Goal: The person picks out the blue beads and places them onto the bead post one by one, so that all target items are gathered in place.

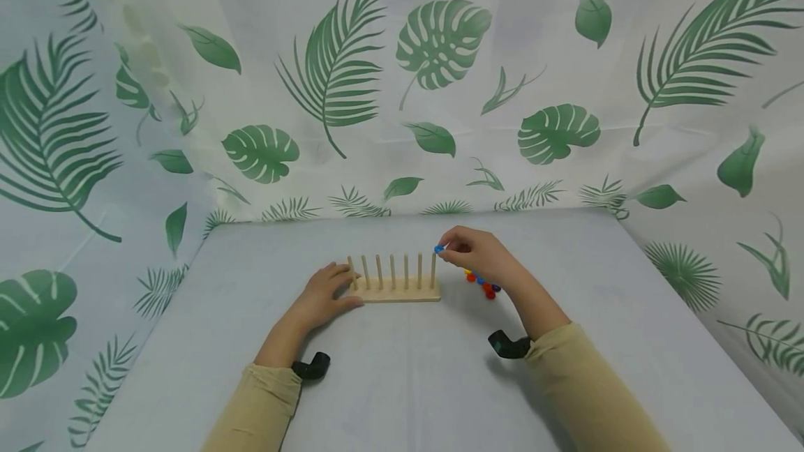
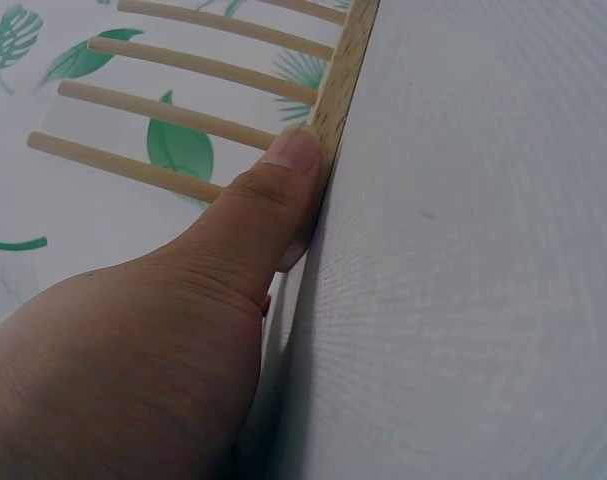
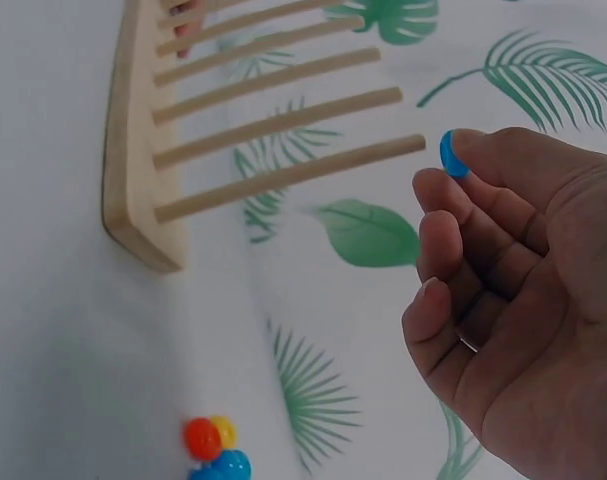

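- One blue bead (image 1: 439,249), just right of centre in the head view, is pinched between thumb and forefinger of the right hand (image 1: 482,254), beside the tip of the rightmost peg (image 1: 433,272).
- Threading seems in hand; next likely calls for centring it over that peg, then lowering.
- Left hand (image 1: 322,296), left of centre, grips the wooden base (image 1: 396,294), thumb along its front.
- Loose beads (image 1: 490,292) lie right of centre.

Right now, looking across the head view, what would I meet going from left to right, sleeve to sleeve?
Left sleeve → left hand → wooden peg rack → blue bead → right hand → right sleeve.
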A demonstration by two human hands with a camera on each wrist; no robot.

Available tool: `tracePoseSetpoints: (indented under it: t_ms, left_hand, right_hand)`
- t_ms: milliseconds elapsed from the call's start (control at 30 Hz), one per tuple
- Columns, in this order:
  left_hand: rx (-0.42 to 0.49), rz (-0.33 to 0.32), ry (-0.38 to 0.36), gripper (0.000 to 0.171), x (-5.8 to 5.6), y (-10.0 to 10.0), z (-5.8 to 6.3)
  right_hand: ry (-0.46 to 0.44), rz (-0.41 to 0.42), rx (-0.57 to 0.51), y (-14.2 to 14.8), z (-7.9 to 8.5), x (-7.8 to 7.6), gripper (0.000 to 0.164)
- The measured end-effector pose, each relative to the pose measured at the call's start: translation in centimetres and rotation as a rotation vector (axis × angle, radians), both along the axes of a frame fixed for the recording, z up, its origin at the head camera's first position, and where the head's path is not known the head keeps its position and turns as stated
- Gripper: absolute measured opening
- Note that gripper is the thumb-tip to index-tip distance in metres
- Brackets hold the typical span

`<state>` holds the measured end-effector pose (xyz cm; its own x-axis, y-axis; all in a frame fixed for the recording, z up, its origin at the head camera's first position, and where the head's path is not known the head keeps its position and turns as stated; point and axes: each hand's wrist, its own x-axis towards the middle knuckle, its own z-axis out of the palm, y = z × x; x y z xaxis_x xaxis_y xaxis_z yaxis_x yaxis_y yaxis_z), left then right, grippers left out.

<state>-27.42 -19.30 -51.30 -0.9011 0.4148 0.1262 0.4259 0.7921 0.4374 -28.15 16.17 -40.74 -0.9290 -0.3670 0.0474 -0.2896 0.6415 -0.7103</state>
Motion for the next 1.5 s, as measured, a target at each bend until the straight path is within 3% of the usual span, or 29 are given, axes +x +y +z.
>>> tracePoseSetpoints:
  t_ms: [500, 967, 1300, 1500]
  left_hand:
    - [-0.002, -0.004, 0.012, 0.060, -0.2, 0.0, -0.1]
    - [-0.005, -0.005, 0.005, 0.059, 0.0, 0.0, 0.1]
    - [-0.005, 0.001, -0.007, 0.060, 0.0, 0.0, 0.1]
    - [-0.007, 0.010, -0.012, 0.061, -0.1, 0.1, 0.1]
  right_hand:
    - [-0.031, -0.020, -0.045, -0.8, -1.8, 0.0, 0.020]
    - [0.075, -0.083, -0.157, -1.5, -7.0, 0.7, 0.020]
    - [-0.061, -0.094, -0.215, -1.2, -9.3, 0.4, 0.029]
    - [-0.065, -0.075, -0.216, -0.8, -9.8, 0.1, 0.028]
